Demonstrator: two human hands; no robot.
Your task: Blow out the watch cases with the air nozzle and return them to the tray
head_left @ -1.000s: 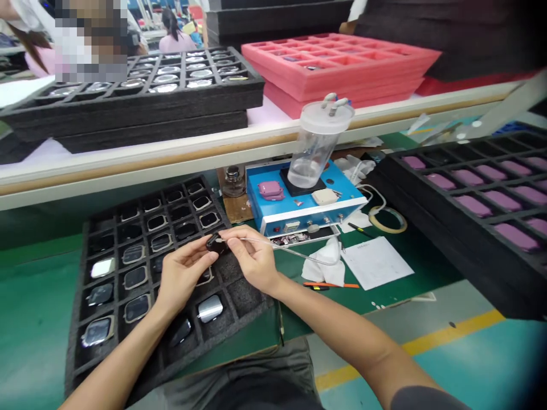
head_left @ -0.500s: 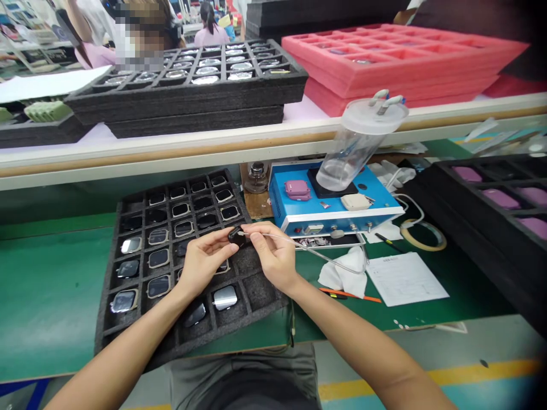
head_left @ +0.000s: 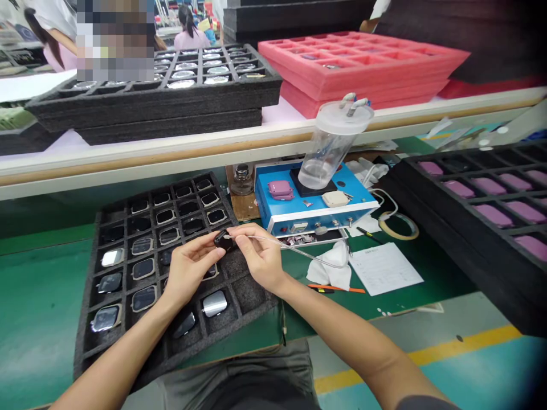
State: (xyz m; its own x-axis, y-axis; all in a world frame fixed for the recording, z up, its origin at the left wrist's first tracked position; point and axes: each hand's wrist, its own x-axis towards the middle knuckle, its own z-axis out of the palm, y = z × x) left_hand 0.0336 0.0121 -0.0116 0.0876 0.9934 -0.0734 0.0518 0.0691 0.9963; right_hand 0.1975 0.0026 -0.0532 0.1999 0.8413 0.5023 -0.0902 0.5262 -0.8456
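My left hand (head_left: 187,272) is closed, pinching a small black watch case (head_left: 223,240) between thumb and fingers. My right hand (head_left: 261,259) grips a thin clear tube (head_left: 294,249) near its end and holds the tip against the case. The tube trails right toward a blue box-shaped machine (head_left: 273,208). Below both hands lies a black foam tray (head_left: 240,285) with square compartments. Several square watches sit in it, among them a silver-faced watch (head_left: 214,304) near the front. The contact between tube tip and case is too small to make out.
On the machine stand a clear cylinder (head_left: 323,151), pink cases (head_left: 280,189) and a cream case (head_left: 335,199). To its front right lie a white cloth (head_left: 331,267), a paper sheet (head_left: 387,270) and a tape roll (head_left: 399,229). A shelf edge (head_left: 171,158) crosses behind, bearing foam trays.
The whole scene has shifted left in the picture as the camera turned right. Both hands keep the watch case and tube together over the tray, with little visible change in grip.
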